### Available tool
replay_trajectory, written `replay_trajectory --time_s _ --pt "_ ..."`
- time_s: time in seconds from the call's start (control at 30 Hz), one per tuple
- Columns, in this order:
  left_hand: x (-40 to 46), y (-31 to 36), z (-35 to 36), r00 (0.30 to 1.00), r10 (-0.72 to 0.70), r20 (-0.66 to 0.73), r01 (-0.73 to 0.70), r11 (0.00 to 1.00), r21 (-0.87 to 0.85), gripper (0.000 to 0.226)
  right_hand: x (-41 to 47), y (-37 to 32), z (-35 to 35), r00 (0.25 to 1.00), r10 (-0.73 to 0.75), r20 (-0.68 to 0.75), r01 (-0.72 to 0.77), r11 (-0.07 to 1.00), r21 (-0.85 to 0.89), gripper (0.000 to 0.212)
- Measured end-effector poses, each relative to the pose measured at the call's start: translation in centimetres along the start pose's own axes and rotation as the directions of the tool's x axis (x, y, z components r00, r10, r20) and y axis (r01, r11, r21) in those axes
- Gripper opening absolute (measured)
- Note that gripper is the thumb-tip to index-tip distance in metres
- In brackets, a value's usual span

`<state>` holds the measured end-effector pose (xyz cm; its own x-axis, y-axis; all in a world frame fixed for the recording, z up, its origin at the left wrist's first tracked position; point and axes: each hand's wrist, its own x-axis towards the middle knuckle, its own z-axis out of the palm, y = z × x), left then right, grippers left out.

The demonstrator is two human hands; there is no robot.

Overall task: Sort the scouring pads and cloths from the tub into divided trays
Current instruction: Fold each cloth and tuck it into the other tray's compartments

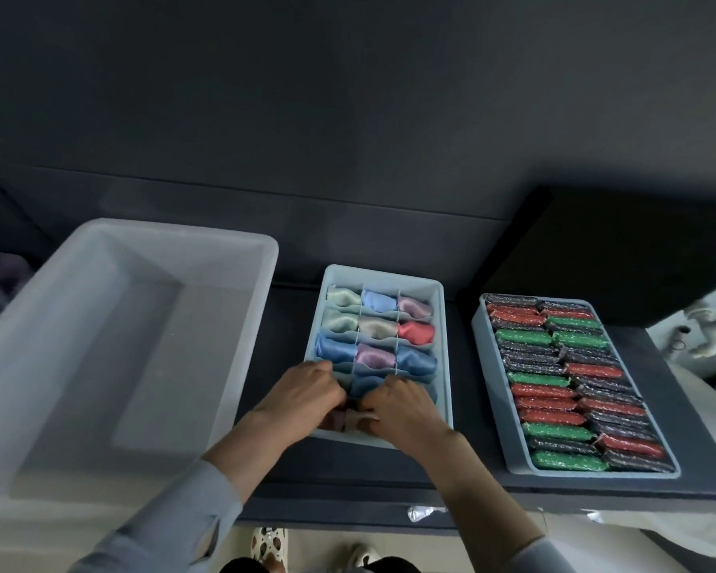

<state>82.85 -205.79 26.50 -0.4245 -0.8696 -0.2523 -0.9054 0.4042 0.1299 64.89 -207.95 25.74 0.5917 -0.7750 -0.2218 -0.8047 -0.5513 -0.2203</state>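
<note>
A pale divided tray (442,324) in the middle holds several rolled cloths, among them a red cloth (416,332) and blue, lilac and beige ones. My left hand (306,392) and my right hand (402,407) are both down in its nearest compartments, fingers curled round a pale pinkish cloth (358,417) between them. To the right, a second tray (482,357) is packed with red, green and dark glittery scouring pads (571,378). The large translucent tub (112,349) on the left shows only its bare bottom.
All three containers stand on a dark tabletop (348,485) against a dark wall. A black box (621,250) rises behind the pad tray. White cloth-like material lies at the far right. My feet show below the table edge.
</note>
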Motion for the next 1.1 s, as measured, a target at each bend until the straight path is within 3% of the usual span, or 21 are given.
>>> replay_trajectory --time_s 0.07,0.17,0.33,0.47,0.53,0.57,0.63,0.7,0.8,0.87,0.93,1.03,1.1 --pt "-0.1 0.2 -0.2 0.998 0.001 -0.067 -0.003 0.999 -0.033 0.016 -0.9 0.9 -0.8 0.998 0.065 -0.018 -0.065 0.997 0.03 0.022" --pt "0.4 1.5 -0.7 0.989 0.044 -0.14 -0.06 0.992 -0.112 0.017 -2.6 2.4 -1.1 0.985 0.17 -0.022 -0.171 0.981 -0.089 0.02" --pt "1.8 3.5 -0.3 0.993 0.115 -0.03 -0.116 0.993 -0.024 0.024 -2.8 2.6 -0.5 0.977 0.204 0.061 -0.184 0.953 -0.241 0.014" --pt "2.1 3.0 -0.4 0.991 0.133 0.002 -0.133 0.991 -0.032 0.022 -2.6 2.7 -0.5 0.973 0.218 0.07 -0.196 0.951 -0.239 0.02" --pt "2.5 2.6 -0.5 0.989 0.149 0.021 -0.147 0.987 -0.06 0.014 -3.2 3.3 -0.2 0.968 0.249 0.039 -0.244 0.965 -0.101 0.03" --pt "2.7 2.6 -0.7 0.988 0.153 0.017 -0.151 0.985 -0.085 0.008 -3.9 3.5 -0.5 0.966 0.26 -0.016 -0.259 0.965 0.026 0.031" --pt "3.6 2.9 -1.1 0.989 0.142 -0.041 -0.146 0.978 -0.149 0.015 -5.5 4.9 -1.1 0.92 0.274 -0.279 -0.235 0.958 0.164 0.018" --pt "5.1 3.9 -1.5 0.981 0.123 -0.15 -0.15 0.971 -0.186 0.015 -7.7 7.5 -1.3 0.778 0.325 -0.538 -0.255 0.946 0.202 0.009" --pt "7.9 7.6 -2.3 0.942 0.12 -0.314 -0.2 0.951 -0.235 0.021 -11.1 13.3 -2.0 0.638 0.437 -0.634 -0.395 0.892 0.218 0.028" --pt "10.2 11.2 -2.8 0.927 0.129 -0.353 -0.229 0.939 -0.258 0.037 -12.7 17.4 -2.6 0.638 0.483 -0.6 -0.476 0.859 0.186 0.039" --pt "13.0 15.0 -2.8 0.926 0.133 -0.354 -0.227 0.944 -0.239 0.051 -13.2 21.2 -2.9 0.691 0.561 -0.455 -0.563 0.813 0.149 0.051" --pt "16.7 20.1 -2.3 0.968 0.059 -0.243 -0.114 0.97 -0.217 0.066 -13.3 24.6 -1.9 0.791 0.578 -0.198 -0.573 0.815 0.088 0.072" --pt "18.7 22.2 -0.9 0.986 -0.022 -0.165 -0.007 0.985 -0.172 0.071 -13.2 25.2 -0.3 0.821 0.543 -0.177 -0.537 0.839 0.087 0.071"
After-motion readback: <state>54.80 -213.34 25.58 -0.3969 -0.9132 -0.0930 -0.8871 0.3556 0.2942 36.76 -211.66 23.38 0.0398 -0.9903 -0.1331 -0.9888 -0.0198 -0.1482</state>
